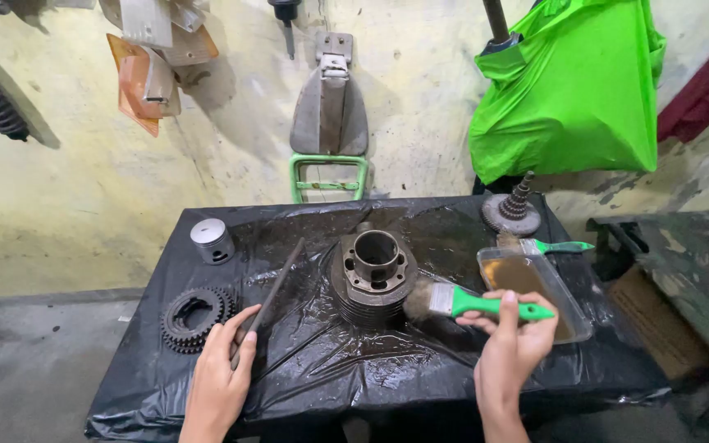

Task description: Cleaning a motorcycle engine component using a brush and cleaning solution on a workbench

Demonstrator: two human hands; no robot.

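Our right hand (512, 340) is closed around the green handle of the paintbrush (473, 302), whose long axis runs nearly level, bristles pointing left and just touching the finned engine cylinder (372, 275) standing bore-up at the middle of the black plastic sheet (322, 369). Our left hand (221, 373) rests with fingers curled over the near end of a long dark file (272, 295), which slants up and right toward the cylinder. Beyond lie a gear (193, 317), a piston (211, 239) and a tray of brown liquid (535, 287).
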